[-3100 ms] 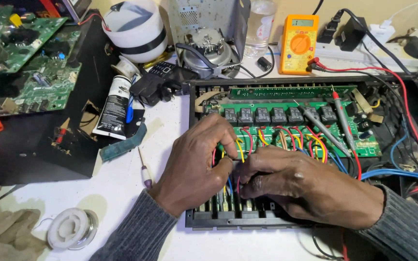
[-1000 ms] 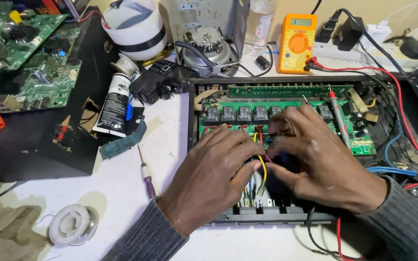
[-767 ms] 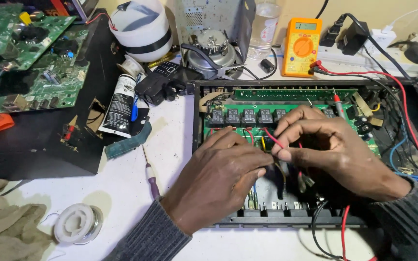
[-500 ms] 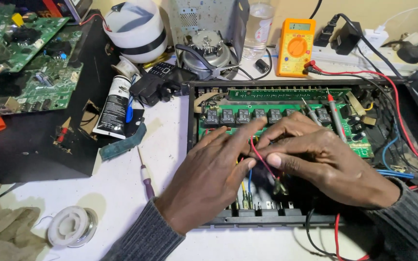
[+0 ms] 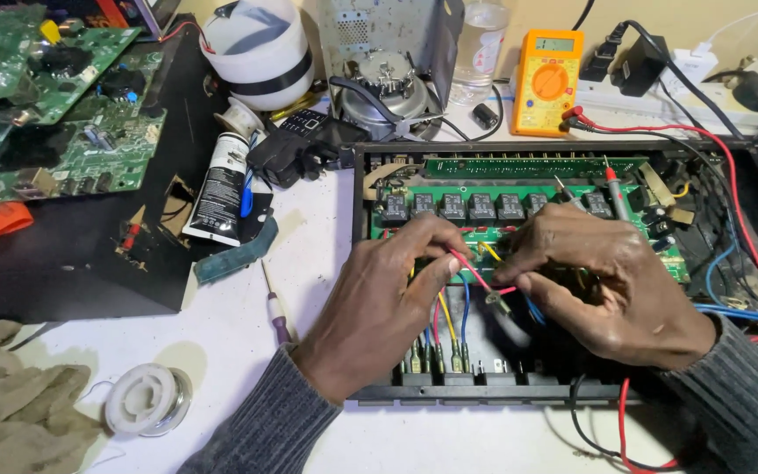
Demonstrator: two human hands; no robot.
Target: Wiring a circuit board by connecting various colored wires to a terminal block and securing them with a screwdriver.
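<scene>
Both hands, left [image 5: 379,307] and right [image 5: 611,285], are pinching a red wire [image 5: 475,272] over the circuit board [image 5: 519,211]; gripping near its terminal is steadiest.

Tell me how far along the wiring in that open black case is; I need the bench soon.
Done, it seems: the yellow and blue wires run down to terminals at the case's front edge. In hand: the left hand and right hand hold a red wire whose metal connector hangs free. Left: that connector is unattached, and the multimeter probes lie on the green board.
</scene>
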